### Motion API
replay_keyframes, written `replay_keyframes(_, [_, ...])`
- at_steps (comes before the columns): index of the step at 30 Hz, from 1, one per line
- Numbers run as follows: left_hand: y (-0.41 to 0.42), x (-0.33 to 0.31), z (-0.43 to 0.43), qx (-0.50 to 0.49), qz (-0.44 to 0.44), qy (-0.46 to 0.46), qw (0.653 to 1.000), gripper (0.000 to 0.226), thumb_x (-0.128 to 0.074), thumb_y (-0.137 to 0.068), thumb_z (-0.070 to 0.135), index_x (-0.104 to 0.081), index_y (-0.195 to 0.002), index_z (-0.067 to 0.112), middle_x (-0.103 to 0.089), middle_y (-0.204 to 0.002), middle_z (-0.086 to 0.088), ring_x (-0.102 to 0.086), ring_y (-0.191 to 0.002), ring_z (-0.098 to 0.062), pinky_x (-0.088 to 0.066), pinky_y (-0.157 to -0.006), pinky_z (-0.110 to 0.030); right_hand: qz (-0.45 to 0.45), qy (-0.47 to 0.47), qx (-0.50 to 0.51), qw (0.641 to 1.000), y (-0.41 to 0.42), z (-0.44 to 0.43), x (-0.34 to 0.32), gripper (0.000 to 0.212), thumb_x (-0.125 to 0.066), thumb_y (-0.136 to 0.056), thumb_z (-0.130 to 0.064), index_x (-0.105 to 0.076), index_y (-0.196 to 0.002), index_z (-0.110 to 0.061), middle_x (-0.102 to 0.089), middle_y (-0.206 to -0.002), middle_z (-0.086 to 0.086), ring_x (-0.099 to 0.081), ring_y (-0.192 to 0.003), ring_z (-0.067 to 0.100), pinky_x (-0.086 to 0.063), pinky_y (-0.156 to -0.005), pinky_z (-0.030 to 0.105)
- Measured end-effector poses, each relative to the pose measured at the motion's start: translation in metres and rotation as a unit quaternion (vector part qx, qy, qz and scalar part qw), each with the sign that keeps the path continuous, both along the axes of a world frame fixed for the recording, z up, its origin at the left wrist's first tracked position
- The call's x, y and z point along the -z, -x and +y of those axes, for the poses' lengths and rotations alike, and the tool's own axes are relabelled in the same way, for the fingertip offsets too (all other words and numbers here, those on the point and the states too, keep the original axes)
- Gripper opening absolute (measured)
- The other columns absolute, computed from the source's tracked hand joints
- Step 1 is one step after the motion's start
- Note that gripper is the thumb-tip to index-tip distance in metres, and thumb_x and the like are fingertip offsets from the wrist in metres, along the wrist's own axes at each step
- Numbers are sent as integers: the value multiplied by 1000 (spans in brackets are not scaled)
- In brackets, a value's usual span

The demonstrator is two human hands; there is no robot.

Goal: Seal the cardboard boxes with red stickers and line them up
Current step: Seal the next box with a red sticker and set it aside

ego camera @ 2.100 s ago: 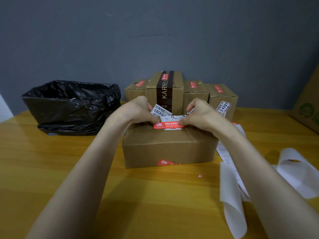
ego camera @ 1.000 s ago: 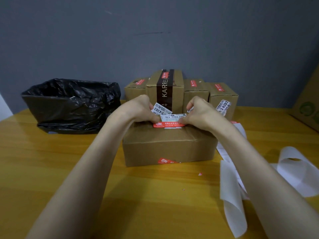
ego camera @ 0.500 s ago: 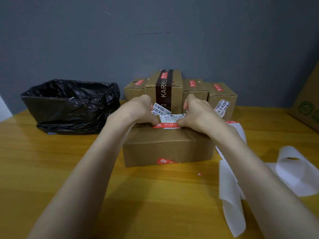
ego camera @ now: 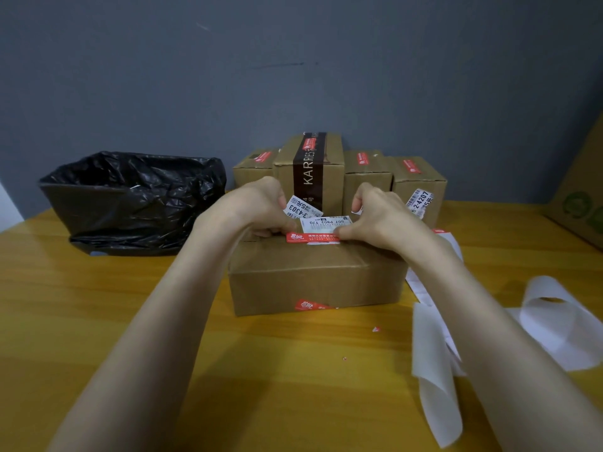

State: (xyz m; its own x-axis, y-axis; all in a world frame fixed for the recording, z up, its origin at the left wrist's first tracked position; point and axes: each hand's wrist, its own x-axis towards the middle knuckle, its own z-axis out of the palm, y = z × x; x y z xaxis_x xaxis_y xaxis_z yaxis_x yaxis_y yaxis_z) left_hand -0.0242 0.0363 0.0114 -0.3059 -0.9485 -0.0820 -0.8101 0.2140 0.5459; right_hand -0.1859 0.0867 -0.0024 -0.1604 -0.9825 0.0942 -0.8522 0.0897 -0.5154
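A low brown cardboard box (ego camera: 313, 282) lies in front of me on the wooden table. A red sticker (ego camera: 311, 237) runs along its far top edge, with a white label behind it. My left hand (ego camera: 257, 207) holds the sticker's left end with curled fingers. My right hand (ego camera: 378, 216) pinches its right end with the thumb on the red strip. A second red sticker (ego camera: 310, 305) sits at the box's lower front edge. Behind stands a row of sealed boxes (ego camera: 365, 177), each with a red sticker on top.
A bin lined with a black bag (ego camera: 130, 197) stands at the left. White backing paper strips (ego camera: 434, 370) curl on the table at the right, beside a looped sheet (ego camera: 554, 321). A large carton (ego camera: 584, 190) leans at the far right. Small red scraps lie before the box.
Both hands stay at the sticker on the far top edge. The right thumb has slid a little inward along the red strip. The box has not moved.
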Motion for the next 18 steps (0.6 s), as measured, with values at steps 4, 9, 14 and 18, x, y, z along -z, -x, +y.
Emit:
replay_keyframes(4, [-1,-1,-1,-21,67,-18,997,19,-56,-90,1,-46,-77,10,-63,-68,-7,-57,-57,-11,-51,-51,-20,-8,-2,1,1000,4,0,0,42,-72,-78,-31,-47,-107,-12,-39,-88,-2,-42,-85,17,-31,-53,23])
replay_keyframes(9, [-2,0,-1,-36,47,24,998,20,-66,-85,14,-51,-73,10,-64,-72,-9,-63,-61,-20,-56,-63,-28,-14,3,2,1000,2,-4,4,45,-71,-76,-45,-45,-97,-15,-44,-87,-3,-44,-85,16,-28,-51,23])
replay_keyframes(14, [1,10,-2,-14,-66,41,997,33,-72,-78,39,-52,-88,14,-56,-92,-2,-53,-84,-18,-42,-67,-29,12,3,7,1000,-3,-11,13,58,-71,-72,-53,-46,-107,-13,-49,-102,3,-47,-93,21,-34,-61,30])
replay_keyframes(18, [-7,8,-5,-25,-93,36,995,36,-72,-78,36,-51,-95,14,-54,-98,-3,-51,-91,-21,-40,-72,-31,9,-7,-4,1000,6,-13,10,37,-71,-79,-37,-46,-96,-17,-52,-105,4,-47,-90,18,-33,-59,29])
